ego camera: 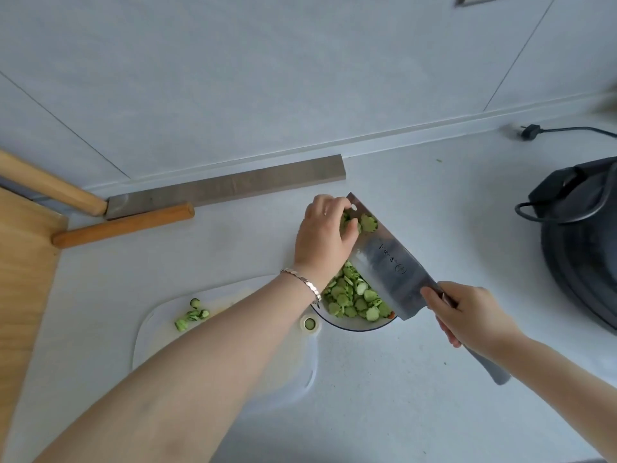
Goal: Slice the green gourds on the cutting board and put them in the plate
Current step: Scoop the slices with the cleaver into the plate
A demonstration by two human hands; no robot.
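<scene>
My right hand (467, 312) grips the handle of a broad cleaver (390, 262), whose flat blade is tilted over a white plate (354, 327). Several green gourd slices (365, 222) lie on the far end of the blade. My left hand (322, 237) rests against them with curved fingers, touching the slices on the blade. The plate holds a heap of gourd slices (354, 299). A white cutting board (233, 329) lies left of the plate, partly under my left forearm, with a few gourd pieces (192, 317) at its far left corner and one slice (310, 324) near its hole.
A long knife (227, 185) with a wooden handle and a wooden stick (123, 225) lie along the back wall at left. A dark cooker (581, 235) with its cord stands at right. A wooden surface (23, 262) borders the counter's left edge.
</scene>
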